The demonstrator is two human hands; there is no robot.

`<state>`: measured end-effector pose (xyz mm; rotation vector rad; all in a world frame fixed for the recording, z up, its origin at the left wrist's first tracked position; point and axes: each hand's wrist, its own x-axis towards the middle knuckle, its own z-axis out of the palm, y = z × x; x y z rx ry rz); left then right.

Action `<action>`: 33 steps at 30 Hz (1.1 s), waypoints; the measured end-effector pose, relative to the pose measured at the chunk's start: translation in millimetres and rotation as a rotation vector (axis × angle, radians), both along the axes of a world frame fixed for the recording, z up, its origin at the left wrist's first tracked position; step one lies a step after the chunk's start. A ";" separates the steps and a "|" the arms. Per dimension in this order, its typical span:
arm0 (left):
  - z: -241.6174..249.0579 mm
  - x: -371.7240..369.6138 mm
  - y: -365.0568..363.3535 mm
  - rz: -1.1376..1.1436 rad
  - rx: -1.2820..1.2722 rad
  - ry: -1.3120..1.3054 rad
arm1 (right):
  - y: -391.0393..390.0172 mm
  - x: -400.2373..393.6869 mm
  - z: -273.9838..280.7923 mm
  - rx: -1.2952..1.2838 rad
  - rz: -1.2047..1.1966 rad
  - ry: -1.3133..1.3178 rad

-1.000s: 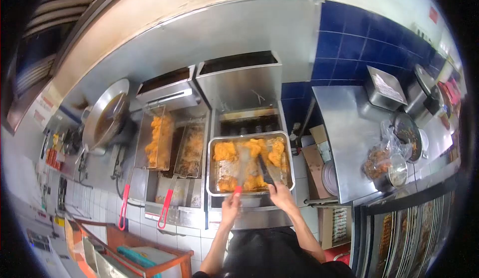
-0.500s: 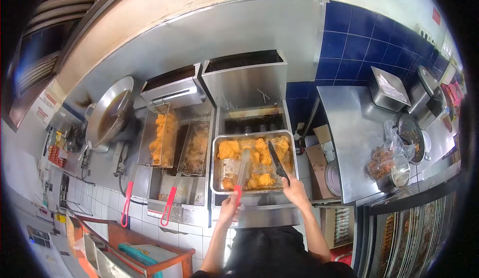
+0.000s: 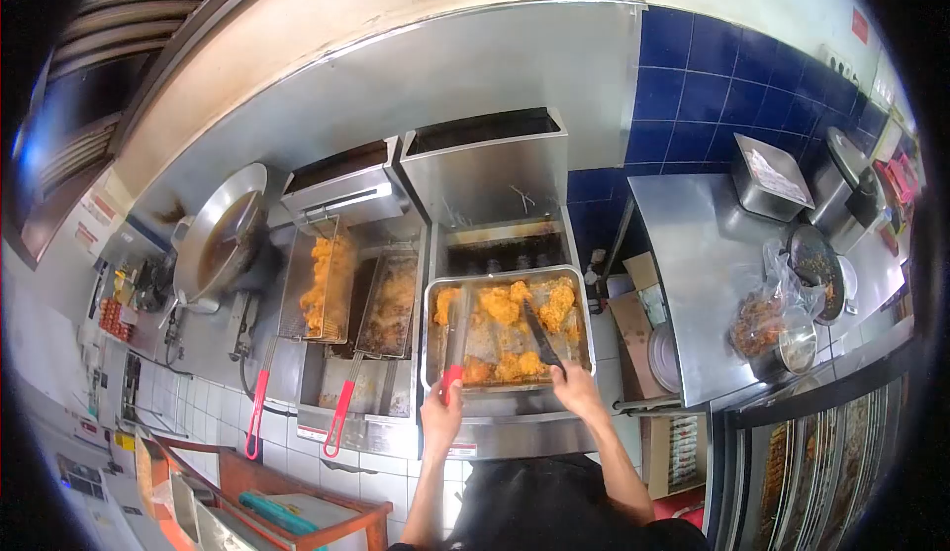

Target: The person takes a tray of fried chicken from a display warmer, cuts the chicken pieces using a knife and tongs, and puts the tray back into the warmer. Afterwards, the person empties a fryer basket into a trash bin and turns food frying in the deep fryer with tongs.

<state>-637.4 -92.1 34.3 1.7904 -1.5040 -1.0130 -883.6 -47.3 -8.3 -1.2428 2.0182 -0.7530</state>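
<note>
My left hand is closed round the red grip of a metal utensil. Its long blade reaches over the left part of a metal tray. Golden fried chicken pieces lie spread in this tray, with oily bare metal between them. From the lower right, my right hand grips a long black utensil; its tip is right at a chicken piece in the upper middle. The left blade overlaps a chicken piece at the upper left.
Left of the tray are a raised fryer basket of fried chicken and a lower basket, both with red handles. A wok of oil stands farther left. The steel table at right bears a bagged food, a pan and a metal container.
My left hand and its utensil have shifted left across the tray. The right hand has come slightly nearer me, and the chicken pieces lie differently.
</note>
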 end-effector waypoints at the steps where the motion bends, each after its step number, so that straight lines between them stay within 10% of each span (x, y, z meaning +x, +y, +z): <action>1: 4.9 3.8 0.1 -0.001 -0.035 -0.037 | 1.0 -2.3 -0.7 -0.002 0.005 -0.001; 7: -2.7 11.3 -1.6 -0.166 0.452 0.092 | -1.8 -8.4 30.6 0.014 -0.113 0.124; 15: -59.5 -20.0 -3.8 -0.038 0.353 0.569 | -18.4 11.8 31.8 -0.006 0.101 0.126; 22: -49.0 11.8 -4.6 -0.069 -0.221 -0.193 | -30.9 36.7 24.5 0.010 0.147 -0.071; 33: 16.0 -10.8 29.6 -0.215 -0.064 -0.128 | 8.3 -5.6 44.4 0.072 -0.064 0.142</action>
